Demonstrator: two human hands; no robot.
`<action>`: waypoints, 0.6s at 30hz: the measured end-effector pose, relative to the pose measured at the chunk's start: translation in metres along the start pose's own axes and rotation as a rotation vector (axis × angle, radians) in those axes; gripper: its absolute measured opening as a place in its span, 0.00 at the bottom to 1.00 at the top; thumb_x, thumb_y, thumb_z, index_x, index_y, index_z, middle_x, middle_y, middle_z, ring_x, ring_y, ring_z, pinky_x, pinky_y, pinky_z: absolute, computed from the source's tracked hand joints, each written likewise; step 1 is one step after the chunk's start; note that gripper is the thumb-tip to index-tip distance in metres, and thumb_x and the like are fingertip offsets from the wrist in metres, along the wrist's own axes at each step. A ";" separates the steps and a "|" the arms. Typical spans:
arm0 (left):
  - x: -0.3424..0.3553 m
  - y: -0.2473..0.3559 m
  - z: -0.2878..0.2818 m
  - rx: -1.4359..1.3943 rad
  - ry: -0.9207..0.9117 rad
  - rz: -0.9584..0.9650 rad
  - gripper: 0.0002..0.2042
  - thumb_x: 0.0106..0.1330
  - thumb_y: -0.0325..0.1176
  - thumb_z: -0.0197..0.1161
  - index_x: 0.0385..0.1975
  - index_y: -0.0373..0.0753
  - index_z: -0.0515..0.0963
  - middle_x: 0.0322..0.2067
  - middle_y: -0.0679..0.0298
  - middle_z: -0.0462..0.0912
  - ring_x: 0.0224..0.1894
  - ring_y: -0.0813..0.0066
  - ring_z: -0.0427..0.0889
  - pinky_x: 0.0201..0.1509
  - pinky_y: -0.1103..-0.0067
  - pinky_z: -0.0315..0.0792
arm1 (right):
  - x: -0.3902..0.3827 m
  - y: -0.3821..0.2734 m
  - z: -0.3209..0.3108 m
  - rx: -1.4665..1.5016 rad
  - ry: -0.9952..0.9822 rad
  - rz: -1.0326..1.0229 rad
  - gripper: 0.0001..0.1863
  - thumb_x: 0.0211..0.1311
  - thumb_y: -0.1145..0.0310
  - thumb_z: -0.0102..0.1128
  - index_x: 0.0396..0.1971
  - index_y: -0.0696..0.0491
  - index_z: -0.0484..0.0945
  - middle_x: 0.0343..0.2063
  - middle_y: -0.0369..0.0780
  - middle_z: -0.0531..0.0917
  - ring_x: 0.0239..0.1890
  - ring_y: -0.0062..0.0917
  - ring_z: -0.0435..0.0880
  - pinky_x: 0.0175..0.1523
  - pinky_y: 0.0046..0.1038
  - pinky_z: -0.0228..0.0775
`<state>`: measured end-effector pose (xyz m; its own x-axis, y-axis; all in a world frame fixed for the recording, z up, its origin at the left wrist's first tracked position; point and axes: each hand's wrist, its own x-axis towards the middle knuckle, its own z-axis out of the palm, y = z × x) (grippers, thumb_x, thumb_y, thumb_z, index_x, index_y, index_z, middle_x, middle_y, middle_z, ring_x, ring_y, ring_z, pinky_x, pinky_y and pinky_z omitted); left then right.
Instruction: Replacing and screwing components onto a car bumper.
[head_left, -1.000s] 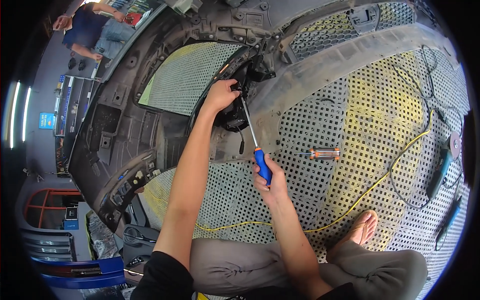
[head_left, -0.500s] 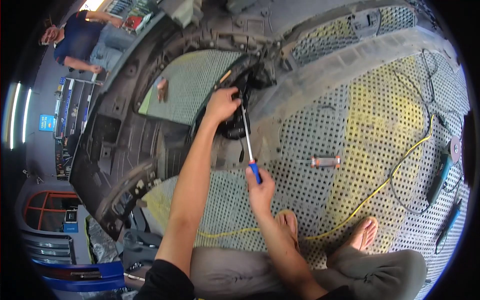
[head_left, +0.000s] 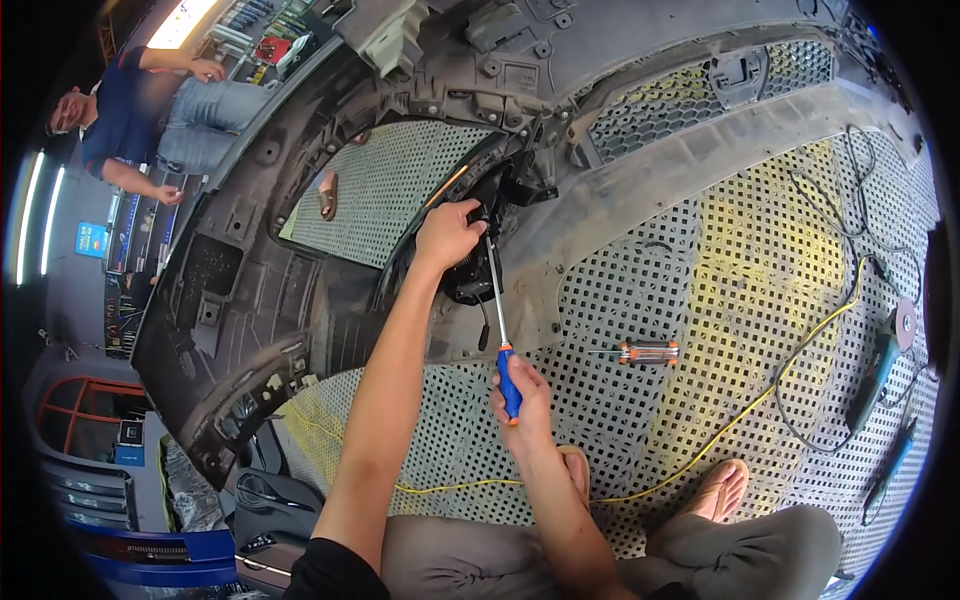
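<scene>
My right hand (head_left: 522, 400) is closed round the blue and orange handle of a long screwdriver (head_left: 508, 380), whose steel shaft runs up to a black component (head_left: 470, 280) mounted on the dark inner side of a car bumper (head_left: 250, 260). At that component's upper part, by the screwdriver's tip, my left hand (head_left: 450, 232) has its fingers curled on the black part; exactly what they pinch is partly hidden. A short black cable with an end piece hangs below the component. An orange-trimmed folding tool (head_left: 647, 353) lies on the perforated floor mat right of the screwdriver.
An angle grinder (head_left: 880, 365) with black cord and a slim blue tool (head_left: 890, 470) lie at the right. A yellow cable (head_left: 740, 420) crosses the mat (head_left: 760, 250) near my sandalled feet. A co-worker (head_left: 140, 120) is at the upper left beside shelves of tools.
Both hands and the screwdriver appear lower in the picture, as does much of the bumper. The co-worker's arms have shifted, and one of my feet shows beside my right forearm.
</scene>
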<state>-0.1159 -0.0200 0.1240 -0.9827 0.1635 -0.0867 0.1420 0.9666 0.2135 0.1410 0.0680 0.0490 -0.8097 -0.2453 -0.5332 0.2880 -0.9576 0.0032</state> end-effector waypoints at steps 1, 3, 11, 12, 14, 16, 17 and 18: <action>0.001 0.000 0.000 0.013 -0.001 0.004 0.25 0.59 0.40 0.71 0.56 0.38 0.81 0.20 0.56 0.77 0.25 0.63 0.78 0.33 0.70 0.71 | 0.001 -0.002 -0.002 0.000 0.022 0.001 0.16 0.71 0.60 0.62 0.46 0.58 0.76 0.29 0.38 0.79 0.17 0.16 0.72 0.15 0.16 0.57; 0.001 0.001 0.000 0.028 -0.002 0.002 0.25 0.58 0.41 0.71 0.56 0.39 0.81 0.20 0.56 0.78 0.25 0.62 0.79 0.33 0.69 0.71 | 0.004 -0.006 -0.006 0.447 -0.277 0.278 0.18 0.75 0.55 0.56 0.50 0.55 0.73 0.30 0.37 0.77 0.17 0.16 0.69 0.15 0.15 0.57; 0.001 0.001 0.002 0.048 0.027 -0.001 0.24 0.58 0.42 0.72 0.54 0.41 0.83 0.21 0.56 0.79 0.26 0.61 0.80 0.35 0.67 0.72 | -0.004 -0.031 0.003 -0.106 -0.122 0.205 0.16 0.64 0.67 0.69 0.43 0.53 0.70 0.36 0.37 0.75 0.24 0.16 0.71 0.17 0.14 0.56; 0.002 0.001 0.002 0.049 0.022 -0.014 0.24 0.58 0.42 0.72 0.54 0.41 0.83 0.21 0.56 0.80 0.26 0.61 0.81 0.35 0.67 0.72 | -0.005 -0.033 0.006 -0.149 -0.058 0.140 0.19 0.57 0.67 0.75 0.37 0.52 0.69 0.33 0.36 0.77 0.26 0.16 0.75 0.18 0.14 0.58; 0.003 0.001 0.002 0.047 0.017 -0.020 0.24 0.58 0.42 0.72 0.54 0.41 0.83 0.21 0.56 0.80 0.26 0.61 0.81 0.35 0.67 0.72 | -0.007 -0.033 0.011 -0.283 0.026 0.032 0.19 0.58 0.65 0.75 0.36 0.53 0.70 0.31 0.36 0.78 0.25 0.17 0.77 0.19 0.16 0.61; 0.003 0.002 0.002 0.049 0.005 -0.030 0.24 0.58 0.42 0.72 0.54 0.41 0.83 0.22 0.56 0.80 0.26 0.61 0.81 0.35 0.68 0.72 | -0.010 -0.028 0.013 -0.513 0.169 -0.164 0.19 0.60 0.59 0.75 0.33 0.56 0.73 0.25 0.34 0.79 0.23 0.17 0.79 0.21 0.19 0.66; 0.003 0.002 0.001 0.049 0.010 -0.025 0.24 0.58 0.42 0.72 0.54 0.41 0.83 0.21 0.56 0.80 0.26 0.62 0.81 0.35 0.68 0.72 | -0.010 -0.025 0.014 -0.511 0.169 -0.163 0.19 0.60 0.59 0.75 0.33 0.56 0.73 0.25 0.34 0.79 0.23 0.17 0.79 0.21 0.19 0.66; 0.002 0.003 0.001 0.051 0.015 -0.020 0.24 0.58 0.43 0.72 0.54 0.40 0.83 0.21 0.56 0.80 0.26 0.62 0.81 0.35 0.68 0.72 | -0.010 -0.021 0.014 -0.579 0.237 -0.259 0.18 0.63 0.58 0.72 0.34 0.56 0.75 0.25 0.35 0.79 0.23 0.16 0.78 0.22 0.18 0.66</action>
<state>-0.1177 -0.0167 0.1231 -0.9871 0.1410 -0.0760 0.1274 0.9786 0.1616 0.1360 0.0882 0.0663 -0.7742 0.0842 -0.6273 0.3810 -0.7294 -0.5681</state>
